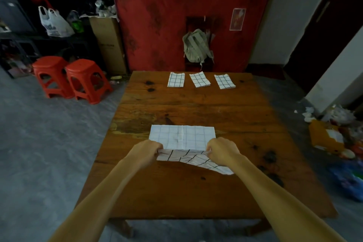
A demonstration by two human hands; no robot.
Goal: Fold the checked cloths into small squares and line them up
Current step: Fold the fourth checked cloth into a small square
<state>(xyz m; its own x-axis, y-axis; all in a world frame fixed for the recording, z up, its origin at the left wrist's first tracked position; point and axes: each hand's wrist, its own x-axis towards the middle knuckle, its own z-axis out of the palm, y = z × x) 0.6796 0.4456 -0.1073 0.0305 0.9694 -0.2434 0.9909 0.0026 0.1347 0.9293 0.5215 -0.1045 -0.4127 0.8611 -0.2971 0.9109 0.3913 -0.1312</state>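
Lying near table's [196, 192] front half, checked cloth [182, 136] runs long axis left-right, pale underside up, near edge lifted and turned over. Left hand [146, 152] closed, pinching near-left corner. Right hand [222, 151] closed, pinching near-right edge; loose corner trails toward right forearm. Cloth spans between both hands, flat part just beyond knuckles. Three folded cloths [199, 79] in row at far edge, well apart from hands.

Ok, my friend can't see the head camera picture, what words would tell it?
Two hands, left hand and right hand, fold a checked cloth on a wooden table. Three folded cloths line its far edge.
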